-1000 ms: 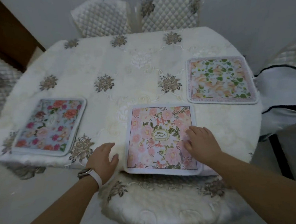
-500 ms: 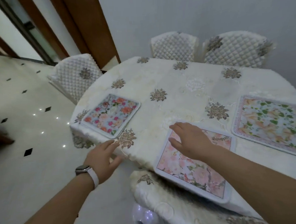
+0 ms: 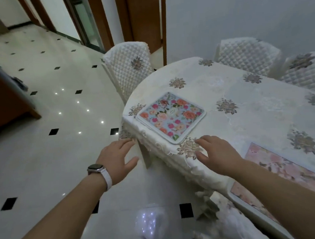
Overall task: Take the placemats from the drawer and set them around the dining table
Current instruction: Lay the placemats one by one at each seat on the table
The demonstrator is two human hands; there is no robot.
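A blue floral placemat (image 3: 171,117) lies flat near the left end of the dining table (image 3: 253,98), which wears a white embroidered cloth. A pink floral placemat (image 3: 285,168) lies at the table's near edge on the right, partly hidden by my right forearm. My right hand (image 3: 217,153) hovers open, palm down, over the table's edge just below the blue placemat. My left hand (image 3: 116,158), with a watch on its wrist, is open over the floor, left of the table's corner. Neither hand holds anything.
Quilted white chairs stand around the table: one at the left end (image 3: 129,71), two at the far side (image 3: 247,56). A white cushioned chair seat (image 3: 233,225) is tucked under the near edge. Glossy tiled floor (image 3: 51,107) spreads left, with wooden furniture (image 3: 4,99) and doorways beyond.
My view has swung left, so the green placemat is out of frame. My right hand left the pink placemat and moved left toward the blue one. The left hand stays open.
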